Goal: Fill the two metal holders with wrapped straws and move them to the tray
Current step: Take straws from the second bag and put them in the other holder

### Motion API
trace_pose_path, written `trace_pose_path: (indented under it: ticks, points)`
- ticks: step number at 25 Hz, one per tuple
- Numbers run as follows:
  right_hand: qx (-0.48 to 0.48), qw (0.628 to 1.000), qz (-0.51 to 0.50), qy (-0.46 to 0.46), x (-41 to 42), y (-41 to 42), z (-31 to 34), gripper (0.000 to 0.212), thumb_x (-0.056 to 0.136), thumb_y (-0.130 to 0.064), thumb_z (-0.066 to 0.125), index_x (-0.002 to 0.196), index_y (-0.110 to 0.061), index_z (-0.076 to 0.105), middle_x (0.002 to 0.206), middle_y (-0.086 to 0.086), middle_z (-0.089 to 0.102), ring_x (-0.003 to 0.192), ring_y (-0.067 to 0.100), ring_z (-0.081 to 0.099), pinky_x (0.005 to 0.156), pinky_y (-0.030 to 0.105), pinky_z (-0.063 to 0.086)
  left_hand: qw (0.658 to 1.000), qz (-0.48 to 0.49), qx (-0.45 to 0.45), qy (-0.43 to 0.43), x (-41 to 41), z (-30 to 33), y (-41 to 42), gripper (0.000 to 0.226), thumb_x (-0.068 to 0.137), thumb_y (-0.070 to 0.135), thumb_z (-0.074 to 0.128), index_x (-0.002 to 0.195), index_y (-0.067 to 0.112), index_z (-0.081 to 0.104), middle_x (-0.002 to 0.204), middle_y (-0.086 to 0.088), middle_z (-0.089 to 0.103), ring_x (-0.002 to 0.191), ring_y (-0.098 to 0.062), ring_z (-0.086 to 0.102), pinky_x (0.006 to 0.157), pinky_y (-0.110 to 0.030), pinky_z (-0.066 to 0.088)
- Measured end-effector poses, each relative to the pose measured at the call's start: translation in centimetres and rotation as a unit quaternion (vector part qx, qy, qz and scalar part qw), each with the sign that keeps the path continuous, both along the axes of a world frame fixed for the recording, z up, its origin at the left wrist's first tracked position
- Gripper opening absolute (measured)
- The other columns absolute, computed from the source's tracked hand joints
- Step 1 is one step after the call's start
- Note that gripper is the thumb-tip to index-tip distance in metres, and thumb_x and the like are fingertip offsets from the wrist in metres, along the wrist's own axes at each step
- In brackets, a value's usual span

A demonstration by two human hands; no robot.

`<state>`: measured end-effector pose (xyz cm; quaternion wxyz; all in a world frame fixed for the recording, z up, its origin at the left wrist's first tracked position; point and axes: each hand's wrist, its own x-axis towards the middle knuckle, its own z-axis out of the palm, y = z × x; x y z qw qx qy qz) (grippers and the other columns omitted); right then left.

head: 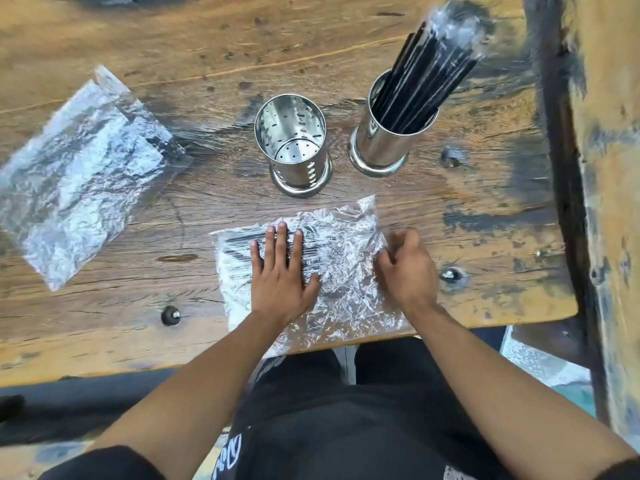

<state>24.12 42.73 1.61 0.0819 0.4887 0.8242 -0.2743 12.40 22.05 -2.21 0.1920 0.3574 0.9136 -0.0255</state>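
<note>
On the worn wood table [104, 323], a flat left hand [280, 271] and curled right hand [405, 265] press 1 of 2 crinkly bags [346, 292] near 2 perforated steel holders [294, 147], 1 holding black straws [426, 74].

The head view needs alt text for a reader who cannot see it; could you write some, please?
A person's left hand lies flat on a clear bag of black straws while the right hand grips its edge. Beyond stand an empty metal holder and a straw-filled holder.
</note>
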Motion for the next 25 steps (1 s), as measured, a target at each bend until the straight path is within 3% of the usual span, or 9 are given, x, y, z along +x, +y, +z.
trace_pose_path:
  ticks: [4,9,13,15,20,23,25]
  points:
    - [-0.013,0.998,0.057,0.014,0.2,1.5,-0.5,0.016,0.097,-0.035,0.063,0.103,-0.021,0.063,0.091,-0.004,0.069,0.069,0.018,0.070,0.064,0.039,0.062,0.999,0.006,0.023,0.029,0.3,-2.3,0.3,0.091,0.094,0.062,0.038,0.164,0.013,0.007,0.170,-0.017,-0.005,0.158,-0.034,-0.008,0.124,-0.063,0.003]
    - [0.016,0.990,0.139,0.032,0.0,1.9,-0.9,0.012,0.096,-0.028,0.064,0.087,-0.021,0.067,0.078,-0.009,0.064,0.062,0.009,0.061,0.059,0.030,0.059,0.998,0.008,0.029,0.060,0.5,-3.5,0.1,0.091,0.092,0.063,0.035,0.164,0.014,0.009,0.170,-0.016,-0.004,0.158,-0.034,-0.006,0.123,-0.064,0.006]
    - [0.000,0.996,0.083,0.041,0.6,3.6,-1.4,0.014,0.096,-0.028,0.063,0.082,-0.027,0.059,0.065,-0.018,0.055,0.055,-0.005,0.049,0.049,0.013,0.035,0.998,0.010,0.033,0.060,0.5,-3.5,0.0,0.090,0.092,0.063,0.035,0.164,0.015,0.009,0.170,-0.016,-0.006,0.158,-0.034,-0.006,0.123,-0.064,0.005]
    - [-0.013,0.998,0.058,0.037,1.0,4.9,-1.5,0.017,0.096,-0.031,0.064,0.080,-0.031,0.057,0.061,-0.019,0.053,0.055,-0.008,0.048,0.049,0.011,0.029,0.998,0.012,0.038,0.053,0.4,-3.6,0.0,0.090,0.091,0.062,0.035,0.164,0.015,0.010,0.170,-0.016,-0.004,0.158,-0.034,-0.006,0.123,-0.064,0.006]
    - [-0.062,0.996,0.056,0.025,1.2,5.8,-1.9,0.013,0.092,-0.034,0.066,0.084,-0.033,0.056,0.066,-0.015,0.058,0.060,-0.002,0.056,0.050,0.007,0.034,0.998,0.011,0.034,0.059,0.4,-3.8,-0.1,0.092,0.090,0.064,0.036,0.164,0.016,0.008,0.171,-0.015,-0.004,0.158,-0.034,-0.005,0.123,-0.064,0.006]
    - [-0.073,0.995,0.019,0.066,-0.1,5.6,-1.9,0.022,0.088,-0.041,0.068,0.102,-0.033,0.052,0.079,-0.011,0.056,0.072,0.003,0.055,0.060,0.017,0.041,0.997,0.009,0.039,0.061,0.3,-3.8,-0.1,0.092,0.090,0.064,0.035,0.164,0.017,0.008,0.171,-0.014,-0.003,0.158,-0.034,-0.004,0.123,-0.064,0.005]
    - [-0.061,0.996,0.007,0.068,-1.4,5.8,-2.1,0.021,0.090,-0.038,0.069,0.101,-0.030,0.053,0.080,-0.010,0.057,0.073,0.004,0.056,0.063,0.020,0.044,0.997,0.008,0.046,0.059,0.3,-3.8,-0.2,0.091,0.090,0.064,0.035,0.164,0.017,0.009,0.171,-0.014,-0.002,0.158,-0.034,-0.003,0.123,-0.064,0.005]
